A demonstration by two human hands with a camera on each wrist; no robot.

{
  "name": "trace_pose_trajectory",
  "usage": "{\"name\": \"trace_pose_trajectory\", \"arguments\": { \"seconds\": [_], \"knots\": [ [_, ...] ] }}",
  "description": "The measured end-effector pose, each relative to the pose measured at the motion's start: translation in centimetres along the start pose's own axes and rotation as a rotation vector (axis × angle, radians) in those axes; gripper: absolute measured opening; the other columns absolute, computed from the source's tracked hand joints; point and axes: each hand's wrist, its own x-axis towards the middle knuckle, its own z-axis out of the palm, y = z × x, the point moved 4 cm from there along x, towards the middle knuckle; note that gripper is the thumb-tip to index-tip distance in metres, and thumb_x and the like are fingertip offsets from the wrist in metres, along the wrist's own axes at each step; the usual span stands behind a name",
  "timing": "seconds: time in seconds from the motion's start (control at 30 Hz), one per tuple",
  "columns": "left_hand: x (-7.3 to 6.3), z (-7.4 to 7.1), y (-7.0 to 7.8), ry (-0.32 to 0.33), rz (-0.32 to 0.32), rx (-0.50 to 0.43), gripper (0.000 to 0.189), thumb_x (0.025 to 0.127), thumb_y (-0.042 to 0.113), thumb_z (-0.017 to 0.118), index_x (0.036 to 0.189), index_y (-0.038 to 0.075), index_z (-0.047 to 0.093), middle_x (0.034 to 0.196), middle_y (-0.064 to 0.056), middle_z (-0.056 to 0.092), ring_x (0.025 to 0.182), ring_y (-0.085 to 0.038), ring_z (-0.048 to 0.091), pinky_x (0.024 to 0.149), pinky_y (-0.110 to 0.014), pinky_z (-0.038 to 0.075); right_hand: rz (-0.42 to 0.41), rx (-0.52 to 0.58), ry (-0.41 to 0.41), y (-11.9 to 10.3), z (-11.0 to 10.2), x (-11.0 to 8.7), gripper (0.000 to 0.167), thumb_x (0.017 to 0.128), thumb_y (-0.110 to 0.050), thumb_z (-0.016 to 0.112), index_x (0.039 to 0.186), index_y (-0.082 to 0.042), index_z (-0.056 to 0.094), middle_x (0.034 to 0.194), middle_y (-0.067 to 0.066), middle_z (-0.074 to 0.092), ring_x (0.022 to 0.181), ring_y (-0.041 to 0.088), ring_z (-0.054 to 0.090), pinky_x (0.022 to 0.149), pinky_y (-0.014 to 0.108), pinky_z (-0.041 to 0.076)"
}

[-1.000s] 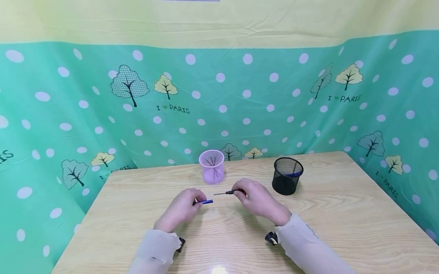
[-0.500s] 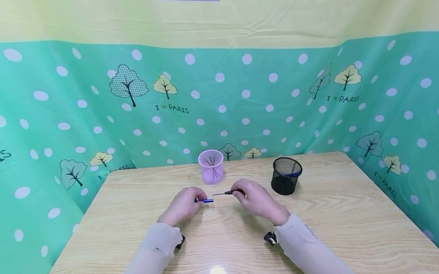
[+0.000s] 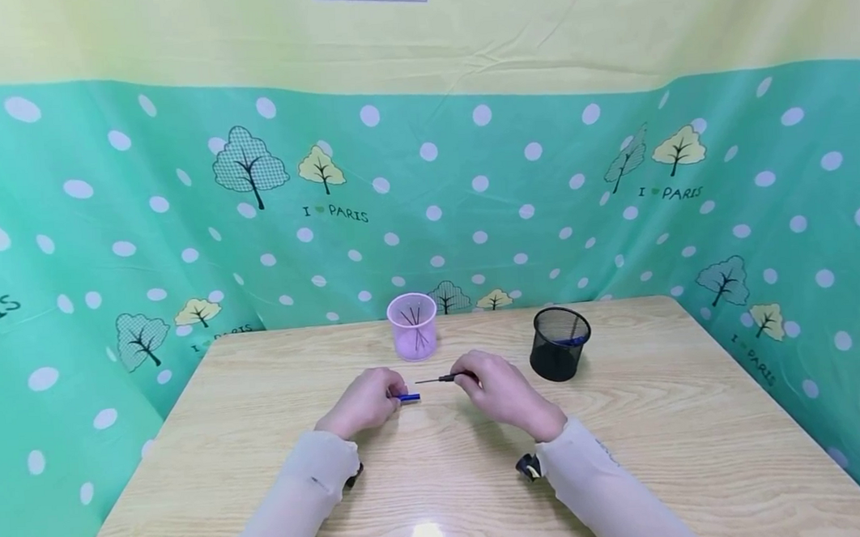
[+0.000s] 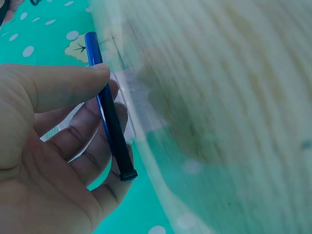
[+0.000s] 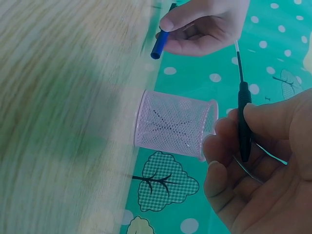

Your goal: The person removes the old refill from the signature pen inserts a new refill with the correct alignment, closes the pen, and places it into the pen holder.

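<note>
My left hand (image 3: 367, 401) pinches a blue pen barrel (image 4: 108, 105) between thumb and fingers; its dark end with a small plug points down in the left wrist view. My right hand (image 3: 500, 390) pinches the black grip section (image 5: 243, 114) of a pen, from which a thin refill (image 5: 240, 66) sticks out. In the head view the refill points left toward the left hand, a little behind the open end of the barrel. A short gap separates the two pieces, and both are held just above the table (image 3: 441, 471).
A pink mesh cup (image 3: 405, 347) holding several thin dark refills stands behind the hands. To the right is a black mesh cup (image 3: 552, 363) with blue pen parts inside. A green dotted curtain (image 3: 432, 171) hangs along the table's back and sides.
My left hand has shifted slightly right, and the blue barrel sits a bit closer to the front. My right hand and the refill have barely moved.
</note>
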Motion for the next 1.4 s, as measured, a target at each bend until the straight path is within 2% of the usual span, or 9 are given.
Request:
{"name": "trace_pose_trajectory", "arguments": {
  "seconds": [0.43,0.8,1.17,1.4],
  "knots": [
    [0.25,0.02,-0.10,-0.057,-0.049,0.031,0.016,0.075,-0.002,0.069,0.082,0.013,0.069,0.080,0.004,0.061,0.076,-0.014,0.054,0.076,-0.036,0.049,0.015,0.001,-0.012,0.06,0.19,-0.10,0.008,0.094,-0.015,0.061,0.096,-0.018,0.069,0.091,-0.011,0.060,0.075,0.006,0.053,0.067,0.027,0.046],
    [0.23,0.18,0.04,-0.071,-0.020,0.048,0.019,0.072,-0.007,0.064,0.078,0.012,0.067,0.076,0.004,0.059,0.072,-0.014,0.052,0.070,-0.034,0.048,-0.002,0.005,-0.023,-0.18,0.25,-0.10,0.008,0.094,-0.014,0.061,0.096,-0.015,0.069,0.089,-0.011,0.059,0.072,0.006,0.052,0.064,0.026,0.046],
    [0.30,0.27,0.09,-0.077,-0.038,0.068,0.023,0.072,-0.009,0.060,0.078,0.013,0.066,0.077,0.004,0.058,0.072,-0.014,0.052,0.069,-0.033,0.047,-0.010,-0.004,-0.017,-0.23,0.34,-0.02,0.008,0.093,-0.014,0.062,0.095,-0.016,0.069,0.088,-0.011,0.059,0.072,0.006,0.052,0.065,0.027,0.045],
    [0.32,0.39,-0.10,-0.074,-0.028,0.067,0.024,0.071,-0.010,0.058,0.077,0.013,0.065,0.077,0.004,0.059,0.071,-0.014,0.051,0.068,-0.033,0.046,-0.018,-0.020,-0.012,-0.19,0.50,0.04,0.008,0.093,-0.014,0.062,0.094,-0.018,0.069,0.089,-0.011,0.060,0.074,0.004,0.053,0.066,0.026,0.047]
  ]
}}
